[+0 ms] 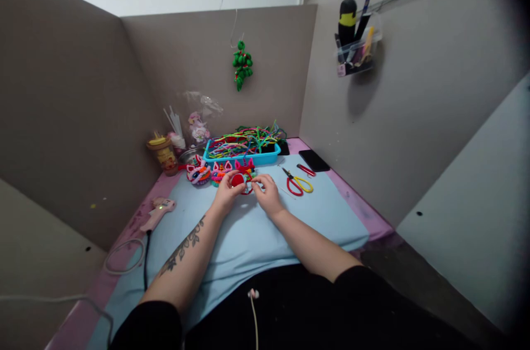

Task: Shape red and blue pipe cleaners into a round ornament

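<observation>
My left hand (227, 193) is closed on a small red piece of pipe-cleaner work (237, 180) above the blue cloth. Its fingers hold the piece from the left. My right hand (266, 193) comes in from the other side, thumb and fingers pinched at a red strand (249, 191) of the same piece. Just behind my hands stand colourful pipe-cleaner figures: one pink and purple (199, 172), one with pink ears (221, 171), and a red one (245, 165) partly hidden by my fingers.
A blue tray (265, 159) of loose pipe cleaners stands behind the figures. Scissors (297, 183), a red cutter (306, 169) and a black phone (313, 160) lie to the right. On the left are a pink glue gun (158, 213) with its cable and a decorated cup (164, 157). Partition walls enclose the table.
</observation>
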`<control>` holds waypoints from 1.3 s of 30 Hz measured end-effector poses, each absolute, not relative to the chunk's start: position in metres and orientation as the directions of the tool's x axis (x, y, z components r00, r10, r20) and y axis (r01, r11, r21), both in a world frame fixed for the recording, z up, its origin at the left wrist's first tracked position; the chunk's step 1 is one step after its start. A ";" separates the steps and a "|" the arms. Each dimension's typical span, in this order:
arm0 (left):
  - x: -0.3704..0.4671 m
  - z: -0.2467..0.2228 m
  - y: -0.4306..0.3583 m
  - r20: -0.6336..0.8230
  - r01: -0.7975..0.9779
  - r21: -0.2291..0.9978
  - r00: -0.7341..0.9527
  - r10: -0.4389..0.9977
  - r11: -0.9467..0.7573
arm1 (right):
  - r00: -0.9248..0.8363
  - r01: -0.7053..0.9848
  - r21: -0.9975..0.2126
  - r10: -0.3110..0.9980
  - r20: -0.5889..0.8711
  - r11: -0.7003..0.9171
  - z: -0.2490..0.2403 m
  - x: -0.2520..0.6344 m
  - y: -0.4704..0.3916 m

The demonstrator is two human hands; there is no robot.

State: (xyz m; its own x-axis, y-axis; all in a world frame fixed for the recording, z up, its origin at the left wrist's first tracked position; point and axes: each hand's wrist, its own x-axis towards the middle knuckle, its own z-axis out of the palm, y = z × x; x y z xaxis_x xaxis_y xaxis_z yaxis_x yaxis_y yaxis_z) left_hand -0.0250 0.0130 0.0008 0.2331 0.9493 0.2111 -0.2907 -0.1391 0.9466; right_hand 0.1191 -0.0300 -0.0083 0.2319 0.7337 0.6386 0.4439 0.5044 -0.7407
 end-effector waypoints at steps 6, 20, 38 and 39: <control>-0.024 0.000 0.010 0.212 -0.262 0.955 0.291 0.933 -0.135 | 0.175 0.596 -0.600 0.643 0.745 0.533 -0.008 0.120 -0.030; -0.025 -0.003 0.009 0.207 -0.318 0.945 0.385 0.899 -0.082 | 0.143 0.668 -0.526 0.602 0.785 0.527 -0.011 0.121 -0.029; -0.025 0.002 0.005 0.231 -0.238 0.959 0.357 0.905 -0.151 | 0.188 0.516 -0.732 0.775 0.604 0.445 -0.018 0.124 -0.016; -0.026 0.001 0.007 0.225 -0.238 0.960 0.357 0.907 -0.145 | 0.187 0.515 -0.734 0.777 0.601 0.443 -0.019 0.124 -0.016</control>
